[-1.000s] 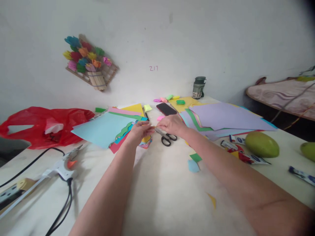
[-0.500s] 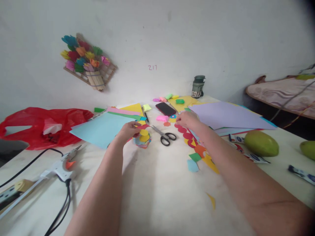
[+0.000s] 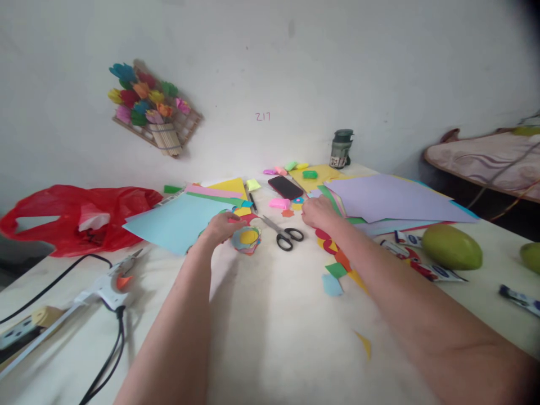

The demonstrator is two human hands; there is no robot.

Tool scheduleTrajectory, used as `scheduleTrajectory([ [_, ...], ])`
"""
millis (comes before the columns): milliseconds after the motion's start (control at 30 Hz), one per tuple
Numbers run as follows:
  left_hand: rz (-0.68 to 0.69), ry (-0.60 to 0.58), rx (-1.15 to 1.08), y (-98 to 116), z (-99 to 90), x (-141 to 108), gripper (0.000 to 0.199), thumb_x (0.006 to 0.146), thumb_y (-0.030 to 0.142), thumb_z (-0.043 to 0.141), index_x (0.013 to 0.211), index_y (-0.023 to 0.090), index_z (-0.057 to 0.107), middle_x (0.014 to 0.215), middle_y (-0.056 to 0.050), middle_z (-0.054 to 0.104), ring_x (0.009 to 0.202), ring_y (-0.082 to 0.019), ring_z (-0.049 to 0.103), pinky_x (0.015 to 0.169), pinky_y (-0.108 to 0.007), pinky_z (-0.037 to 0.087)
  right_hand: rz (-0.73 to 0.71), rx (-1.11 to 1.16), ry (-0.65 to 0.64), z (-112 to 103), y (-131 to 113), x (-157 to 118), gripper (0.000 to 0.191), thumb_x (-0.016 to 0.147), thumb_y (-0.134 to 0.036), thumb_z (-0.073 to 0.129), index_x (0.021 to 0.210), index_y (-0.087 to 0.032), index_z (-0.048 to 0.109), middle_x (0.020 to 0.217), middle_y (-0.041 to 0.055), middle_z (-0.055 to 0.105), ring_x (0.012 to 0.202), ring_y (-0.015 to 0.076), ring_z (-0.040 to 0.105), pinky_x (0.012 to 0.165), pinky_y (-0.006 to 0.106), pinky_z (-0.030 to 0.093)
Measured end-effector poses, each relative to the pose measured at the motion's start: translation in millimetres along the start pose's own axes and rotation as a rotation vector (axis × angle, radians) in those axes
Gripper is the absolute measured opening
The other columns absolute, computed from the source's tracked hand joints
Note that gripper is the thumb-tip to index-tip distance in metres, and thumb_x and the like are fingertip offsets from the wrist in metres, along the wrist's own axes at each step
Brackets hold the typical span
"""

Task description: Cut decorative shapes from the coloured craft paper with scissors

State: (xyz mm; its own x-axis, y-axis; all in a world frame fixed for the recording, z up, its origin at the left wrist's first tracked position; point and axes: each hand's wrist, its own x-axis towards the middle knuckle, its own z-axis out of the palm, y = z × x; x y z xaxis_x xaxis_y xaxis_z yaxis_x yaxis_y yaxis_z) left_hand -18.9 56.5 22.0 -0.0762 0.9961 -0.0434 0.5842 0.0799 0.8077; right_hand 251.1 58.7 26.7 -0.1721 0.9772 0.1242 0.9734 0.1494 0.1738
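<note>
My left hand [image 3: 223, 228] rests beside a small pile of cut paper circles [image 3: 247, 247], its thumb and fingers slightly apart. A yellow paper circle [image 3: 250, 236] lies on top of that pile. Across the table, my right hand [image 3: 319, 212] is closed with its fingertips down near a row of red paper circles [image 3: 324, 241]; whatever it pinches is hidden. Scissors [image 3: 283, 233] with black handles lie between both hands, blades pointing away. An orange paper flower shape [image 3: 287, 213] sits just behind the scissors.
Coloured sheets, blue [image 3: 177, 220] and lilac [image 3: 388, 197], lie on both sides. A phone [image 3: 286, 187] and pink packet [image 3: 279, 203] are behind the scissors. At left are a glue gun [image 3: 112, 287] with cable and a red bag [image 3: 126, 214]; mangoes [image 3: 451, 247] are at right.
A yellow circle seen at my left fingers earlier now no longer shows there; yellow remains on the pile. My right hand has come slightly nearer and covers part of the red circles.
</note>
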Motion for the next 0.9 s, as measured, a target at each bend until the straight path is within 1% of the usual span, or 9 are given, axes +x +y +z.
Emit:
scheduleTrajectory([
  [100,0.028,0.015,-0.013,6.5,0.3,-3.3,0.028,0.054,0.040,0.070,0.072,0.018,0.066,0.034,0.004,0.044,0.030,-0.009,0.036,0.037,-0.023,0.028,0.107,0.157,0.014,-4.0,8.4,2.6,0.021,0.071,-0.019,0.053,0.082,-0.016,0.070,0.091,0.0120,0.069,0.084,0.0235,0.062,0.068,0.030,0.041],
  [167,0.074,0.005,-0.103,11.8,1.8,-7.1,0.025,0.058,0.040,0.067,0.069,0.018,0.063,0.036,0.004,0.044,0.031,-0.009,0.035,0.037,-0.023,0.027,0.135,0.375,0.055,-5.5,15.3,4.8,0.018,0.070,-0.024,0.054,0.076,-0.019,0.071,0.084,0.0069,0.070,0.076,0.0196,0.062,0.061,0.026,0.042],
  [267,0.127,-0.041,-0.259,19.6,7.5,-13.6,0.026,0.062,0.040,0.064,0.057,0.016,0.056,0.039,0.002,0.047,0.033,-0.008,0.036,0.037,-0.022,0.027,0.057,0.766,0.046,-5.7,19.7,5.8,0.022,0.071,-0.030,0.055,0.074,-0.015,0.070,0.068,0.0053,0.068,0.061,0.0147,0.060,0.054,0.023,0.041],
  [367,0.134,-0.126,-0.361,25.8,18.4,-18.7,0.029,0.063,0.042,0.065,0.057,0.015,0.056,0.044,-0.001,0.053,0.035,-0.008,0.043,0.037,-0.021,0.030,-0.032,0.939,0.051,-8.6,11.6,1.7,0.021,0.072,-0.030,0.056,0.073,-0.014,0.069,0.061,0.0032,0.065,0.057,0.0125,0.057,0.054,0.022,0.041],
  [467,0.010,-0.261,-0.445,31.2,31.5,-21.4,0.038,0.068,0.052,0.059,0.063,0.014,0.057,0.055,-0.008,0.062,0.042,-0.012,0.054,0.040,-0.022,0.038,-0.133,0.874,0.126,-15.9,-6.9,-5.8,0.019,0.074,-0.028,0.054,0.073,-0.015,0.069,0.063,0.0018,0.065,0.061,0.0128,0.058,0.056,0.022,0.040],
  [567,-0.112,-0.382,-0.559,35.4,40.7,-22.4,0.041,0.070,0.054,0.056,0.069,0.013,0.059,0.065,-0.013,0.066,0.058,-0.020,0.064,0.051,-0.027,0.049,-0.339,0.706,0.280,-21.8,-29.1,-12.2,0.020,0.077,-0.024,0.051,0.077,-0.016,0.070,0.076,0.0029,0.068,0.073,0.0138,0.059,0.065,0.023,0.040],
  [700,-0.153,-0.391,-0.660,37.2,41.3,-23.4,0.017,0.073,0.028,0.061,0.073,0.011,0.063,0.067,-0.011,0.067,0.067,-0.019,0.066,0.060,-0.026,0.051,-0.566,0.437,0.348,-23.2,-51.0,-15.5,0.023,0.081,-0.022,0.048,0.080,-0.018,0.071,0.086,0.0054,0.068,0.083,0.0162,0.058,0.074,0.026,0.037],
  [800,-0.129,-0.367,-0.616,35.4,33.1,-24.6,0.009,0.069,0.020,0.063,0.071,0.011,0.063,0.067,-0.009,0.068,0.064,-0.016,0.065,0.062,-0.024,0.052,-0.537,0.490,0.325,-24.4,-48.0,-13.6,0.022,0.081,-0.026,0.050,0.086,-0.021,0.071,0.091,0.0034,0.068,0.085,0.0150,0.058,0.073,0.024,0.037],
  [900,-0.089,-0.358,-0.468,30.6,20.5,-23.8,0.014,0.063,0.023,0.069,0.067,0.012,0.062,0.061,-0.007,0.067,0.060,-0.017,0.065,0.064,-0.027,0.052,-0.284,0.546,0.251,-26.2,-23.9,-8.6,0.022,0.079,-0.032,0.052,0.089,-0.023,0.070,0.089,0.0017,0.069,0.082,0.0150,0.060,0.067,0.023,0.038],
])
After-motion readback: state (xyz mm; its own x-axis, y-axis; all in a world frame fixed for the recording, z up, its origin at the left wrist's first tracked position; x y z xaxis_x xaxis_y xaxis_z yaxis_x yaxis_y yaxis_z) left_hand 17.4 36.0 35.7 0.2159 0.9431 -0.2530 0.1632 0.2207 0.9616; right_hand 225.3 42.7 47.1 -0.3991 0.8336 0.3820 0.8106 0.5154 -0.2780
